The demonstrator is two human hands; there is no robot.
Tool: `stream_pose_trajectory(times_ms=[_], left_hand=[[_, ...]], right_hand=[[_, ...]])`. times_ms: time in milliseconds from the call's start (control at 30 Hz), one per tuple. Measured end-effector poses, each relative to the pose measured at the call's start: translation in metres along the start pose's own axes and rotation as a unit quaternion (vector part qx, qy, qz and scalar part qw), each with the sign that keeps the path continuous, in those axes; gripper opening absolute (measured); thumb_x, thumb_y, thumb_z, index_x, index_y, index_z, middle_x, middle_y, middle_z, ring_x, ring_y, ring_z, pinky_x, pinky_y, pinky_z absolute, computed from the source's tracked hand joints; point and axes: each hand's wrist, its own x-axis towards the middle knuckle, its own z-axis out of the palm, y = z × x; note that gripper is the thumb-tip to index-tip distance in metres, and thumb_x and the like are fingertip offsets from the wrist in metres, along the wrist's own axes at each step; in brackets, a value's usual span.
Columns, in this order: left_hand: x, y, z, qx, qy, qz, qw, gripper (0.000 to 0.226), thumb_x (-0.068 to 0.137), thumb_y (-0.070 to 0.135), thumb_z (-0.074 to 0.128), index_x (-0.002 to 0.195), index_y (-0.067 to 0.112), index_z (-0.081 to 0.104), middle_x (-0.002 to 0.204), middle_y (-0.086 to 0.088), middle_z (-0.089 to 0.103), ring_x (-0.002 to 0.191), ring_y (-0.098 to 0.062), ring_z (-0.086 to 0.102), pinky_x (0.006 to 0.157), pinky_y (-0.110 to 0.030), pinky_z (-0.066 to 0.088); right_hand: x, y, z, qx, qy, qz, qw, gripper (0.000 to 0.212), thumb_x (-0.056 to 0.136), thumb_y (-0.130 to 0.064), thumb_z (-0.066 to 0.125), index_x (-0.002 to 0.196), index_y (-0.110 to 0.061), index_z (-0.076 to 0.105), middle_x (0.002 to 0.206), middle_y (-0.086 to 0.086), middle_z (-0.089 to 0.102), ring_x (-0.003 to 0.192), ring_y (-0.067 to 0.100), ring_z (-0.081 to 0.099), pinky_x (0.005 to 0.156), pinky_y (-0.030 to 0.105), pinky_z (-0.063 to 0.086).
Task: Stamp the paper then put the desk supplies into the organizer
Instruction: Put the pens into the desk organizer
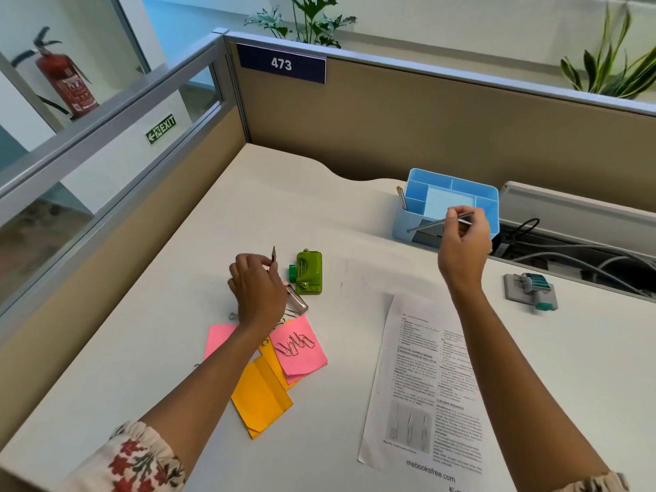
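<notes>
Blue plastic organizer (458,193) stands at the back of the table (213,214), one pencil already upright in its left slot. The printed paper (426,378) lies flat near the stamp (532,289); whether it bears a mark I cannot tell. Left to sort: green stapler (309,273), sticky notes (298,349), paper clips (294,344). The right hand (463,239) pinches a thin pen (440,221) just before the organizer, fingers closed on it. The left hand (257,285) grips a pencil (273,255) point up, near the stapler.
</notes>
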Motion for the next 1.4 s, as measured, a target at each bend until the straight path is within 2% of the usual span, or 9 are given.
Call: stream_pose_trajectory(times_ms=[200,300,400,500,700,833,1000,1267,1400], left_hand=[[-0.006,0.016,0.007,-0.108,-0.016,0.117,0.987,0.003,0.095,0.016,0.049,0.096,0.014,0.051,0.102,0.006,0.046,0.099,-0.013,0.043,0.085,-0.028,0.031],[-0.011,0.024,0.011,-0.137,-0.035,0.149,0.979,0.007,0.093,0.022,0.046,0.095,0.017,0.049,0.101,0.009,0.044,0.096,-0.011,0.042,0.083,-0.022,0.028],[-0.018,0.032,0.014,-0.165,-0.053,0.169,0.970,0.008,0.093,0.019,0.047,0.094,0.026,0.045,0.101,0.010,0.043,0.095,-0.008,0.039,0.085,-0.029,0.033],[-0.021,0.036,0.017,-0.176,-0.067,0.172,0.967,0.011,0.092,0.017,0.048,0.094,0.028,0.045,0.099,0.013,0.040,0.094,-0.006,0.037,0.087,-0.032,0.036],[-0.022,0.038,0.024,-0.184,-0.098,0.171,0.963,0.003,0.093,0.017,0.050,0.095,0.018,0.050,0.099,0.014,0.041,0.094,-0.004,0.037,0.086,-0.027,0.036],[-0.024,0.040,0.026,-0.187,-0.109,0.167,0.962,0.013,0.094,0.010,0.054,0.094,0.022,0.048,0.099,0.014,0.042,0.096,-0.004,0.039,0.083,-0.024,0.035],[-0.026,0.044,0.030,-0.196,-0.108,0.165,0.961,0.002,0.093,0.014,0.053,0.095,0.016,0.053,0.099,0.012,0.044,0.097,-0.007,0.041,0.083,-0.026,0.037],[-0.029,0.053,0.034,-0.206,-0.123,0.174,0.955,0.007,0.093,0.020,0.051,0.095,0.014,0.053,0.100,0.007,0.047,0.099,-0.011,0.042,0.088,-0.026,0.036],[-0.033,0.056,0.036,-0.208,-0.132,0.180,0.952,0.009,0.093,0.024,0.050,0.096,0.016,0.052,0.100,0.009,0.046,0.102,-0.013,0.043,0.091,-0.023,0.033]], right_hand=[[0.024,-0.014,0.003,-0.013,0.039,-0.073,0.996,0.017,0.101,-0.023,0.047,0.106,-0.010,0.056,0.105,0.006,0.058,0.097,0.016,0.057,0.079,0.017,0.049],[0.033,-0.017,0.013,-0.043,0.016,-0.111,0.993,0.015,0.101,-0.022,0.046,0.102,-0.010,0.056,0.102,0.007,0.059,0.090,0.016,0.056,0.074,0.018,0.047],[0.043,-0.015,0.023,-0.111,-0.030,-0.134,0.984,0.017,0.102,-0.020,0.045,0.100,-0.007,0.056,0.103,0.008,0.057,0.085,0.011,0.049,0.069,0.008,0.038],[0.051,-0.012,0.032,-0.166,-0.084,-0.133,0.974,0.019,0.102,-0.019,0.045,0.103,-0.004,0.057,0.107,0.010,0.056,0.087,0.011,0.048,0.069,0.006,0.035],[0.061,-0.009,0.039,-0.181,-0.122,-0.121,0.968,0.015,0.096,-0.017,0.058,0.110,-0.010,0.057,0.112,0.007,0.058,0.095,0.016,0.057,0.082,0.028,0.054],[0.055,-0.009,0.037,-0.157,-0.122,-0.101,0.975,0.020,0.091,-0.010,0.064,0.110,-0.011,0.057,0.113,0.007,0.060,0.096,0.014,0.059,0.079,0.020,0.051],[0.030,-0.010,0.032,-0.101,-0.112,-0.059,0.987,0.023,0.089,-0.017,0.069,0.108,-0.012,0.058,0.107,0.002,0.063,0.090,0.010,0.059,0.068,0.007,0.044],[-0.029,-0.016,0.036,-0.044,-0.359,-0.036,0.931,0.034,0.083,-0.053,0.063,0.102,-0.024,0.065,0.092,-0.012,0.067,0.082,0.008,0.064,0.070,0.020,0.056],[-0.044,-0.011,0.038,-0.024,-0.411,-0.067,0.909,0.015,0.090,-0.035,0.065,0.095,-0.022,0.069,0.088,-0.011,0.069,0.076,0.008,0.064,0.069,0.018,0.055]])
